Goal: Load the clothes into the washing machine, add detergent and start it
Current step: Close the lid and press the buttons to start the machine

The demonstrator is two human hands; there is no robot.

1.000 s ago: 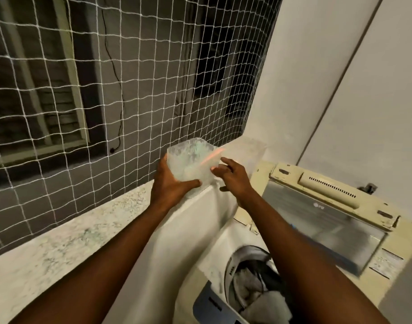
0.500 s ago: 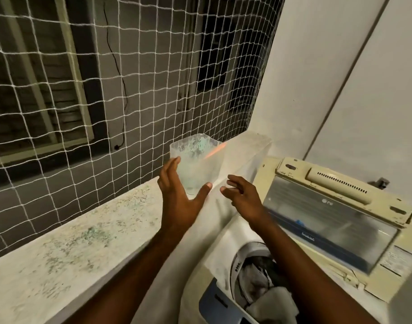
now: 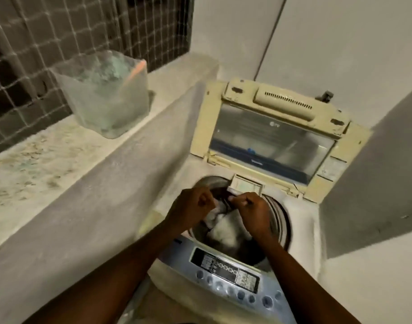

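The top-loading washing machine (image 3: 303, 232) stands with its lid (image 3: 270, 141) raised against the wall. White and dark clothes (image 3: 223, 228) lie in the drum. My left hand (image 3: 191, 206) and my right hand (image 3: 251, 211) hover close together over the drum's far rim, both with fingers curled in, and I see nothing held in either. A small compartment (image 3: 244, 185) sits just behind them at the rim. The clear plastic detergent container (image 3: 106, 94), with blue-green powder and an orange scoop, stands alone on the ledge at the upper left.
A speckled stone ledge (image 3: 48, 160) runs along the left, backed by white netting (image 3: 60, 31) over a dark tiled wall. The blue control panel (image 3: 228, 277) with a row of buttons faces me. Plain walls close in behind and to the right.
Both hands let go of the detergent container, which now rests on the ledge, and dropped down over the drum. My view tilted down toward the machine.
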